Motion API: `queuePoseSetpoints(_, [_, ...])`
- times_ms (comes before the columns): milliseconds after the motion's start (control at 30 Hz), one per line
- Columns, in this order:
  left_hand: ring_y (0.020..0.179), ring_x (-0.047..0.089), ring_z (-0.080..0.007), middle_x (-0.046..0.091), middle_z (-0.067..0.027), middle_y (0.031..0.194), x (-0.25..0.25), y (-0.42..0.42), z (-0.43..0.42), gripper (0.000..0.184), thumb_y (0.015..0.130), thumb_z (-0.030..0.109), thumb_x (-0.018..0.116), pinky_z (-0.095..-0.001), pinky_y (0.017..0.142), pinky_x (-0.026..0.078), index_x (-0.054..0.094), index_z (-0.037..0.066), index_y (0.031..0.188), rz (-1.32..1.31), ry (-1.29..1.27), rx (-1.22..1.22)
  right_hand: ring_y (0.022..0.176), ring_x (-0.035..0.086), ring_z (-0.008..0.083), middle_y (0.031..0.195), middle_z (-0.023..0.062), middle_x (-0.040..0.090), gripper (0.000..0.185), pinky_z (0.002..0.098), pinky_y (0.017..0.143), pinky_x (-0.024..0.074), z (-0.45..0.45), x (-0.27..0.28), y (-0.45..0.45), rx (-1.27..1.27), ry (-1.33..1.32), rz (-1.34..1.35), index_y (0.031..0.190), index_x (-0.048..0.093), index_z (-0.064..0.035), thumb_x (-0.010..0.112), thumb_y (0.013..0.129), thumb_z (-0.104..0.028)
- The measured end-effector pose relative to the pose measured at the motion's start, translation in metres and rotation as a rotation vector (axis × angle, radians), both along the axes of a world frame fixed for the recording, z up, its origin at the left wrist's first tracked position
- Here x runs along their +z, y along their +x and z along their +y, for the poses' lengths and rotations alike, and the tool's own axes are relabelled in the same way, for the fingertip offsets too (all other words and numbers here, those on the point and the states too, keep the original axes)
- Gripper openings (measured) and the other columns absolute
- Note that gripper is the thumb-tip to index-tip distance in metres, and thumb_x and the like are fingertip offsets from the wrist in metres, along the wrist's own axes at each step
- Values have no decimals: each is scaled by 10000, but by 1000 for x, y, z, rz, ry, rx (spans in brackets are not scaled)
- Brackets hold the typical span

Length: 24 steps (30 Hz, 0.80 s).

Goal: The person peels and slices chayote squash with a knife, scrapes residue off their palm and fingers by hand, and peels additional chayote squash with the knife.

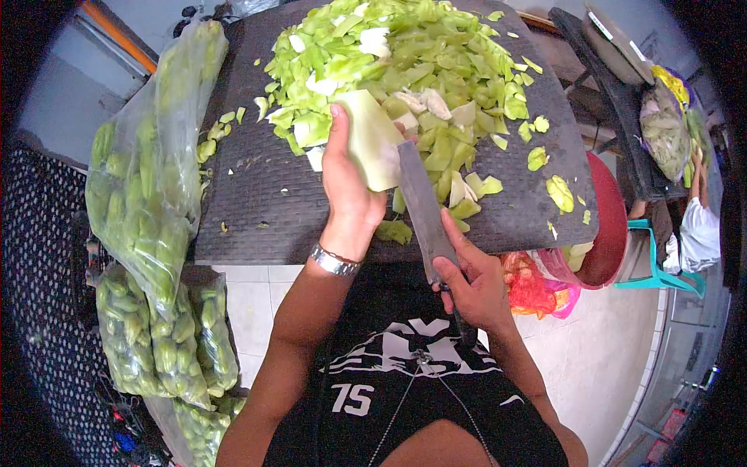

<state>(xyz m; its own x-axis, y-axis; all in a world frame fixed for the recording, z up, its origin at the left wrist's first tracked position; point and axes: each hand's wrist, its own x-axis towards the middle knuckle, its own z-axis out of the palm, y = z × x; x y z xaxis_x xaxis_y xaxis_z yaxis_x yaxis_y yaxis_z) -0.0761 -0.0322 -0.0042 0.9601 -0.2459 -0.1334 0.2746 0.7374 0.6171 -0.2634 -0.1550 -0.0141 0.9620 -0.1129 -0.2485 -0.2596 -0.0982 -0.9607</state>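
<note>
My left hand point(348, 183), with a metal watch on the wrist, grips a large pale green peeled piece of vegetable point(369, 144); its exact kind I cannot make out. In my right hand point(476, 282) is a knife point(424, 202) with a wide dark blade, its handle wrapped by my fingers. The blade's tip end lies against or just beside the right edge of the piece. Beneath and beyond both is a big heap of green and whitish cut pieces point(420, 58) on a dark woven-textured table point(257, 187).
Clear plastic bags of long green vegetables point(144, 179) hang and stand at the left. A red tub point(607, 226) and a red net bag point(529, 284) are right of the table. Farther right are a teal stool point(661, 261) and another person in a white shirt point(699, 233).
</note>
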Motion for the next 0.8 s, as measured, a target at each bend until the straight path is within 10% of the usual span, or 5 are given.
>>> queuePoseSetpoints(333, [1007, 685, -320, 675, -166, 1077, -16, -14, -11, 589, 1055, 579, 470, -498, 977, 549, 568, 45, 1283, -67, -20, 181, 571, 531, 62, 862, 38, 656, 644, 213, 451, 451, 1, 2, 7, -15, 150, 52, 1630, 309, -99, 575, 1045, -58])
queuePoseSetpoints(500, [968, 704, -305, 688, -148, 1096, -7, 0, 10, 577, 1059, 555, 480, -488, 911, 583, 579, 35, 1289, -2, 79, -88, 485, 523, 61, 726, 30, 682, 643, 264, 463, 475, -14, -2, 2, 27, 73, 61, 1597, 416, -247, 641, 1012, -103])
queuePoseSetpoints(800, [998, 714, -313, 685, -160, 1199, 12, 4, 23, 573, 1076, 505, 480, -466, 882, 595, 550, 17, 1368, -24, 140, -225, 625, 672, 109, 849, 102, 770, 611, 301, 636, 548, -43, 16, 11, 134, -233, -60, 1535, 515, -211, 680, 963, -74])
